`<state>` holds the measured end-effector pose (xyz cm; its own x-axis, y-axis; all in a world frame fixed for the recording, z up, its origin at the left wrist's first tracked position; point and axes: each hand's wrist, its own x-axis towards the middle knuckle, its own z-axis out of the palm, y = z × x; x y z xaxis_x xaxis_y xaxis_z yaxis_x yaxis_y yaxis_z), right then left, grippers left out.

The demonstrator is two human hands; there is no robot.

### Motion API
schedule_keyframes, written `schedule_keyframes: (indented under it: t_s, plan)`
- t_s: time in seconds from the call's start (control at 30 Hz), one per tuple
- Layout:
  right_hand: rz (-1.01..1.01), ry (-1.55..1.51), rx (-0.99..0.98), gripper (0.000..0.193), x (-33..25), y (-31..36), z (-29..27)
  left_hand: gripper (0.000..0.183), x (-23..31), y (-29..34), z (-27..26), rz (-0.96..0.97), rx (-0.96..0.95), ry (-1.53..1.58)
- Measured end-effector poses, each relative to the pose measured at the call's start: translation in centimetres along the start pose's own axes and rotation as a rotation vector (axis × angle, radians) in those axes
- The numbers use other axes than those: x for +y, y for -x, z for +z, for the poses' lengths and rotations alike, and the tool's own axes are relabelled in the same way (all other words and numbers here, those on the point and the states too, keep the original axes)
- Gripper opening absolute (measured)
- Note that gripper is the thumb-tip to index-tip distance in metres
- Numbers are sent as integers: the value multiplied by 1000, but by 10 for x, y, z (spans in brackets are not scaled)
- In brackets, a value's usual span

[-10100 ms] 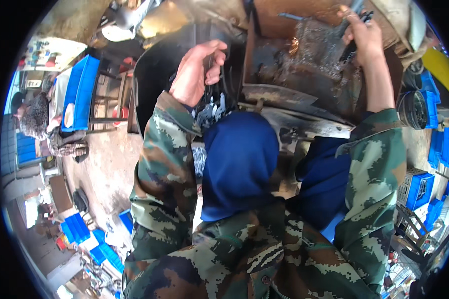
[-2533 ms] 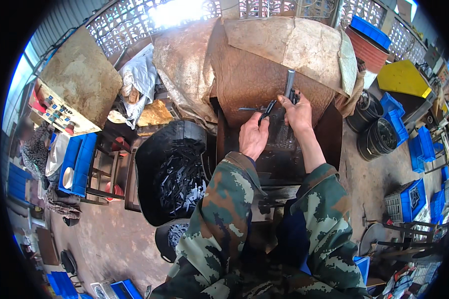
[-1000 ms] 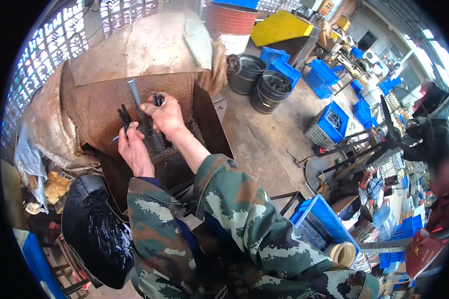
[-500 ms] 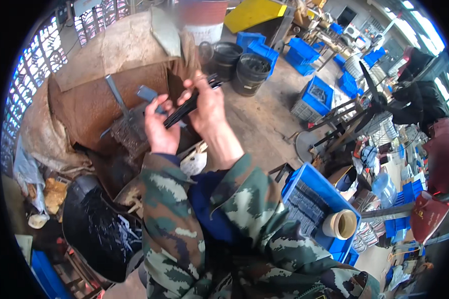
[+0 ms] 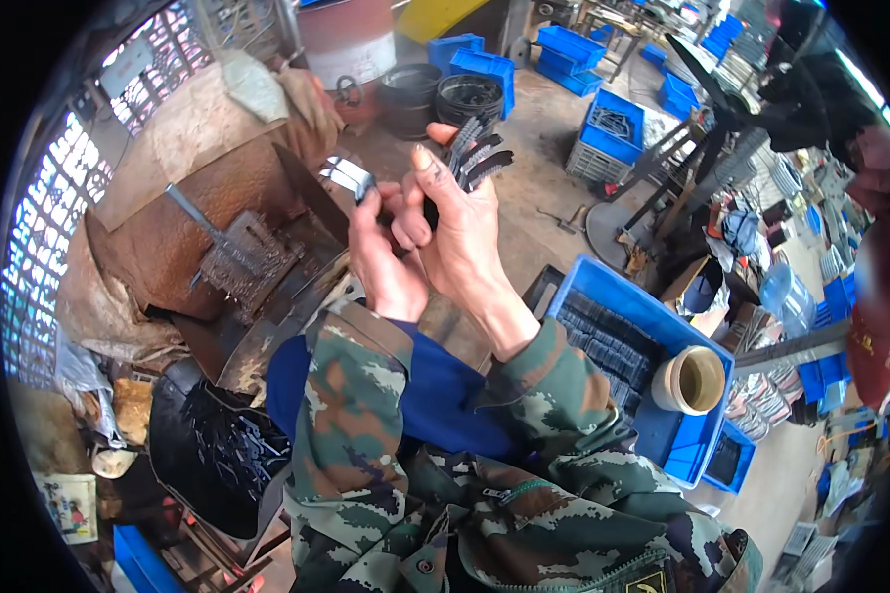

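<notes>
In front of me my left hand [image 5: 388, 259] is closed, pinching a shiny flat metal piece [image 5: 348, 176] that catches the light. Several dark, thin strips with toothed edges [image 5: 483, 158] fan out from my right hand [image 5: 465, 222], which is wrapped round their lower ends. The two hands touch, and the fingers between them are partly hidden. To their left, a dirty metal block with a bar handle [image 5: 252, 259] sits inside a brown, crusted hood [image 5: 203, 222], apart from both hands.
At the right stands a blue crate [image 5: 576, 287] with rows of dark pieces and a beige cup [image 5: 689, 381]. A black container [image 5: 218, 450] of metal pieces is at lower left. Black buckets [image 5: 408, 94] stand beyond my hands; a black fan [image 5: 722, 99] stands far right.
The view has shifted, and my hands have moved right, away from the hood. The strips, earlier bundled across both hands, now fan upward from the right hand; the left holds the shiny piece up.
</notes>
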<state>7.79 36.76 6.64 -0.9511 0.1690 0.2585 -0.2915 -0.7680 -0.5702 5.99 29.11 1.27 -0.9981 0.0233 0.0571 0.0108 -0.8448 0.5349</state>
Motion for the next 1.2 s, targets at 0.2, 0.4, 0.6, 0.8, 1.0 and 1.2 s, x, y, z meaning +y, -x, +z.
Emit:
schedule_keyframes:
  t_s: [0.2, 0.4, 0.6, 0.8, 1.0, 1.2]
  plan:
    - [238, 212, -71, 51, -82, 37, -33, 14, -19, 26, 31, 147, -121, -379]
    - [378, 624, -216, 57, -119, 58, -67, 38, -4, 36, 70, 4, -561, -803]
    - [536, 694, -316, 36, -131, 59, -99, 25, -37, 41, 70, 2, -720, -1052]
    - [580, 607, -374, 43, -124, 47, -113, 15, -45, 20, 55, 134, -697, -1050]
    - [568, 725, -289, 39, -138, 45, -147, 18, -55, -14, 54, 302, -642, -881]
    - [460, 1041, -266, 28, -147, 40, -146, 20, -77, -26, 48, 313, -627, -760]
